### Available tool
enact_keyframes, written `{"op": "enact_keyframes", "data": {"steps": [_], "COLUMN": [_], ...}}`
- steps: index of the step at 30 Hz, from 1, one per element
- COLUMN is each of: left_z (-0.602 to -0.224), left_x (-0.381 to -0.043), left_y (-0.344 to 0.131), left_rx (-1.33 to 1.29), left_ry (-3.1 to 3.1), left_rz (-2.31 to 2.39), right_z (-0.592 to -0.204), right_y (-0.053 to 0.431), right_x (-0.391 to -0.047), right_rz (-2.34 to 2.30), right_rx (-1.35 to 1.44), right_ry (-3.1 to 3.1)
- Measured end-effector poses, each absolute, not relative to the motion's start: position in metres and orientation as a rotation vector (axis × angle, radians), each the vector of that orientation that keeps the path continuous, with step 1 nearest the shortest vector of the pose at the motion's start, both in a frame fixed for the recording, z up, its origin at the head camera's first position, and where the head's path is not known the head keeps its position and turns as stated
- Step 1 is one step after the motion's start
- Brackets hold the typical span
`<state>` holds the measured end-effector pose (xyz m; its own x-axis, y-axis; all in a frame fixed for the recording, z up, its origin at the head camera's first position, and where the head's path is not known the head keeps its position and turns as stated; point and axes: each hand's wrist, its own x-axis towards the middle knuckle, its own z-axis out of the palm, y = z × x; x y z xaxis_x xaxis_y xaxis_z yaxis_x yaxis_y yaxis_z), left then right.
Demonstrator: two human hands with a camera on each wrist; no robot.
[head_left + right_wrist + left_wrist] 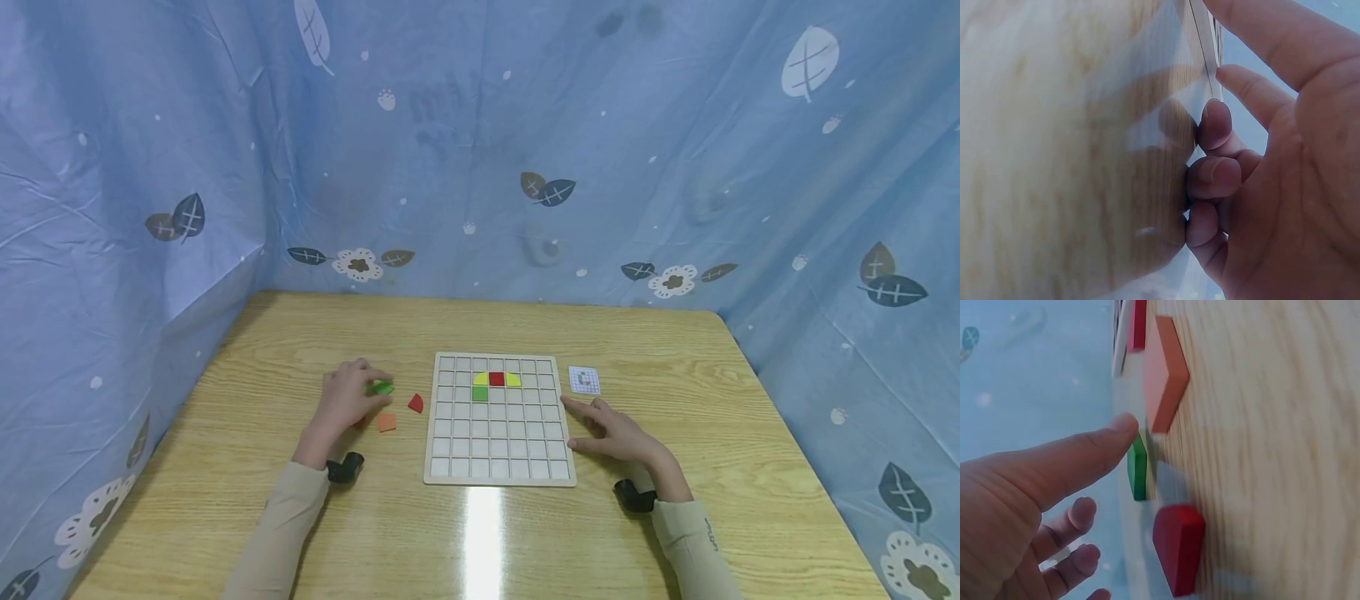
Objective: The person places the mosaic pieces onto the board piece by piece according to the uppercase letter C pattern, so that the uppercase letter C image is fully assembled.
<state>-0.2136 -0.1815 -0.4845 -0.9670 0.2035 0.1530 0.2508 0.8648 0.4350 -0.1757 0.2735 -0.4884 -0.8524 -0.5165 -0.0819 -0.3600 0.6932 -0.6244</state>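
My left hand [348, 396] is over the loose pieces left of the board, its thumb and forefinger spread apart around a green piece [383, 387]. In the left wrist view the thumb is straight, its tip near that green piece on the table. An orange square [386, 422] and a red piece [1179, 550] lie beside this hand. My right hand [618, 435] touches the right edge of the wooden grid board [500, 481] with thumb and forefinger; its other fingers rest on the table. On the grid are a red square [497, 379], two yellow pieces [513, 380] and a green square [480, 393].
A red quarter-round piece [416, 403] lies between the left hand and the board. Right of the board is a small pattern card [584, 380]. The wooden table [360, 533] is bounded by a blue printed curtain [465, 167] behind and at both sides.
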Motion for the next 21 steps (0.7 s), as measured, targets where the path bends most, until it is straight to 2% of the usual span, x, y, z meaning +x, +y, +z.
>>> {"op": "enact_keyframes", "data": {"steps": [21], "left_z": [-0.483], "left_x": [-0.212], "left_y": [-0.195], "left_rx": [-0.293], "left_ry": [-2.939], "left_rz": [-0.721], "right_z": [-0.489], "right_y": [0.274], "right_x": [-0.176], "right_rz": [-0.892], "right_rx": [-0.692], "right_ry": [2.655]}}
